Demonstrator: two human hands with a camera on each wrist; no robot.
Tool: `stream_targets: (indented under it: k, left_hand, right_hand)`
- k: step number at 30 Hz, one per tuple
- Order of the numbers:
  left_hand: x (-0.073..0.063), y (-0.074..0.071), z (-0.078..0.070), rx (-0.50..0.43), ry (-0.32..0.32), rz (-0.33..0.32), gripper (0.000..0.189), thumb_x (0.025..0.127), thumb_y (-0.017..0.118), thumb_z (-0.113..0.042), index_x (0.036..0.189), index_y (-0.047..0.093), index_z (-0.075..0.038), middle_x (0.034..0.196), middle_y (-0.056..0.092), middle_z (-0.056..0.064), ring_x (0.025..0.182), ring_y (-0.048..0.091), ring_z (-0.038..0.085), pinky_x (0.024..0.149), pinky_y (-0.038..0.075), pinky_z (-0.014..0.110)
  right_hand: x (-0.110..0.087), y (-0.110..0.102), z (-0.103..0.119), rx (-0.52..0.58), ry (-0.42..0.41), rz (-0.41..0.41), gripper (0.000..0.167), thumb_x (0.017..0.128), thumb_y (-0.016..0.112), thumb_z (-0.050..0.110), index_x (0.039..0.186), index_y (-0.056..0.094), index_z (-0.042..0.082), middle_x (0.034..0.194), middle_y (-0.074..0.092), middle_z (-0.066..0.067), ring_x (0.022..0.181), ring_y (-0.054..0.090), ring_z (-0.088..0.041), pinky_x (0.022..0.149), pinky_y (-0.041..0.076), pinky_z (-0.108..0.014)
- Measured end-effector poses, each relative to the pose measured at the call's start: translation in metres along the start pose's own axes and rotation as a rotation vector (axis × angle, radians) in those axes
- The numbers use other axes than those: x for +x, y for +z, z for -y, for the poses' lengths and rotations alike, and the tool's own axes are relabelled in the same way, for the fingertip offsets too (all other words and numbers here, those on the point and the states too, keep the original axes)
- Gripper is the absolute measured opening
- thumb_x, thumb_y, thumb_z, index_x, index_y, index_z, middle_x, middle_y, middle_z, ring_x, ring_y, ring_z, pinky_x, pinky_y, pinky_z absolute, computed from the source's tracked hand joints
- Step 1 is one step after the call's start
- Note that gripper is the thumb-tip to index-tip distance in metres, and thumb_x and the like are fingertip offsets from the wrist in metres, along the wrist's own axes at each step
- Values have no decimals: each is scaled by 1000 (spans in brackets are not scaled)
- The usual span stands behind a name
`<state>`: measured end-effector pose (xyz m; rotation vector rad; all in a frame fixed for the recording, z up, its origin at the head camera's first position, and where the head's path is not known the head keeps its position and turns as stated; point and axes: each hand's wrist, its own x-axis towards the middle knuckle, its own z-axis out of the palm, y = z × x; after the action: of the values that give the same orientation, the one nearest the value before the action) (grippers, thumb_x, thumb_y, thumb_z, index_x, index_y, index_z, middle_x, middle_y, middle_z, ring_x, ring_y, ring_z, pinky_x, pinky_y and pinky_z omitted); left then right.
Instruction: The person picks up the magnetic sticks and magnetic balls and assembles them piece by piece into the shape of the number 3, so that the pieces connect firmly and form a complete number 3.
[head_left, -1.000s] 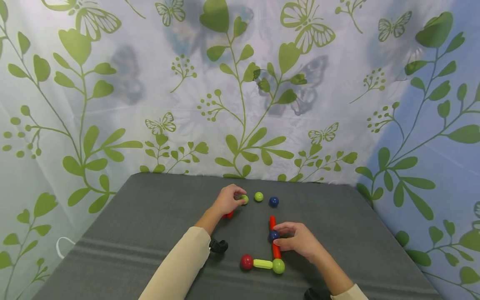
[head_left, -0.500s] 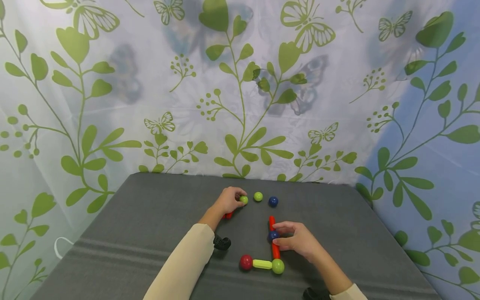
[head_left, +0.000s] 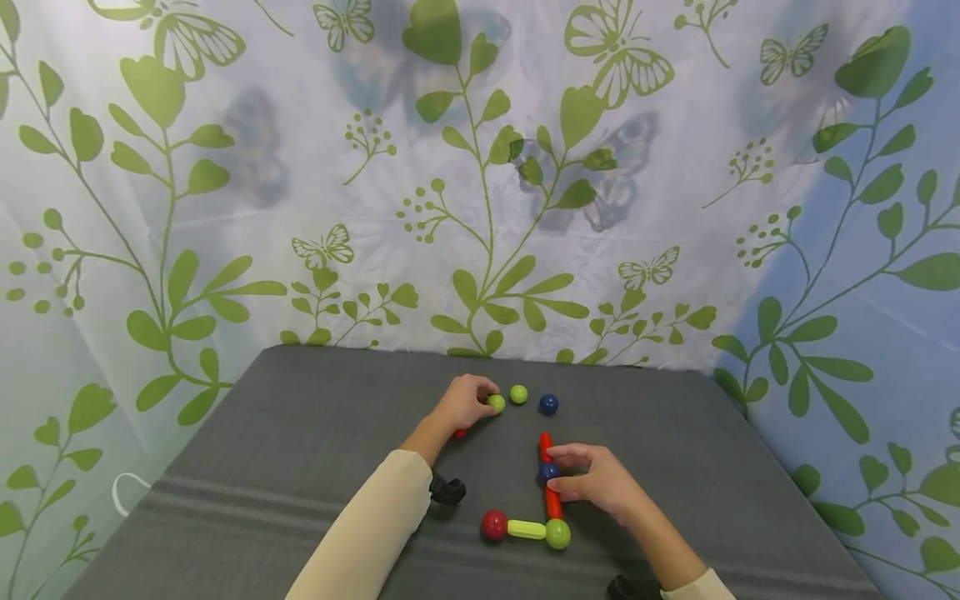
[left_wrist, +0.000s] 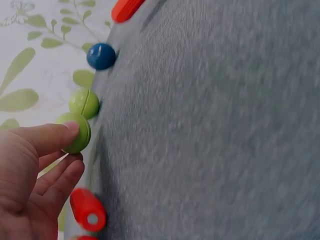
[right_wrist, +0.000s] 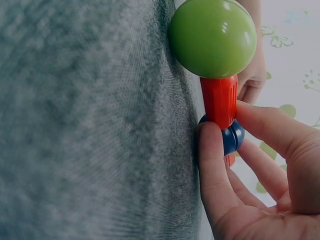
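Note:
My left hand (head_left: pixel 463 403) pinches a light-green ball (left_wrist: pixel 79 136) between thumb and fingers at the back of the table. Right beside it lies a second light-green ball (head_left: pixel 518 394), with a blue ball (head_left: pixel 549 404) further right. My right hand (head_left: pixel 597 480) holds the joint of a built piece, thumb and fingers around a blue ball (right_wrist: pixel 233 139) set between two red rods (head_left: pixel 546 447). The nearer red rod (right_wrist: pixel 219 101) runs to a larger green ball (head_left: pixel 558 534). From there a yellow-green rod (head_left: pixel 527 529) leads left to a red ball (head_left: pixel 494 525).
Another red rod (left_wrist: pixel 89 210) lies below my left hand, partly hidden by it in the head view. A black strap (head_left: pixel 448 490) shows at the left wrist. A grey cloth (head_left: pixel 315 433) covers the table, and a leaf-patterned curtain (head_left: pixel 360 200) hangs behind it.
My left hand has shifted slightly right with the light-green ball, closer to the second light-green ball. The right hand and the built piece have stayed in place.

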<state>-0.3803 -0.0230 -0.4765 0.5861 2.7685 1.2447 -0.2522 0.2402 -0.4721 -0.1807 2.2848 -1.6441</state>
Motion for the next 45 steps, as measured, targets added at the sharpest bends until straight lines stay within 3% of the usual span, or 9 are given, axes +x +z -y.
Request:
stream_targets:
  k: [8, 15, 20, 30, 45]
  left_hand:
    - [0, 15, -18, -20, 55, 26, 30, 86, 84, -14, 114, 76, -10, 109, 77, 7, 100, 73, 20, 90, 58, 37]
    - [5, 30, -29, -50, 64, 70, 30, 84, 86, -16, 112, 77, -9, 105, 79, 4, 96, 74, 16, 90, 58, 34]
    - [11, 38, -35, -12, 63, 118, 26, 85, 86, -18, 109, 78, -12, 102, 78, -1, 93, 72, 11, 88, 57, 28]
    - [11, 42, -50, -20, 38, 144, 26, 86, 84, -17, 110, 79, -12, 105, 78, 1, 99, 71, 15, 90, 56, 30]
    - [10, 46, -52, -31, 9, 196, 24, 88, 82, -16, 111, 78, -13, 107, 78, 0, 100, 71, 12, 88, 57, 28]
  right_hand:
    - [0, -1, 1, -6, 2, 4, 62, 83, 84, 6, 138, 59, -4, 127, 63, -25, 97, 72, -24, 82, 62, -42]
    - [1, -1, 0, 0, -2, -3, 62, 82, 84, 6, 138, 59, -4, 125, 63, -25, 95, 73, -24, 81, 63, -42]
    - [0, -1, 0, 5, 0, -3, 63, 83, 84, 6, 140, 58, -4, 126, 62, -25, 94, 73, -24, 81, 63, -42]
    - [-2, -1, 2, 16, -6, 7, 63, 83, 84, 7, 139, 58, -4, 126, 63, -25, 96, 73, -24, 82, 62, -42]
    - [0, -1, -1, 13, -3, 0, 63, 82, 84, 7, 138, 58, -6, 125, 63, -25, 95, 72, -24, 82, 63, -42]
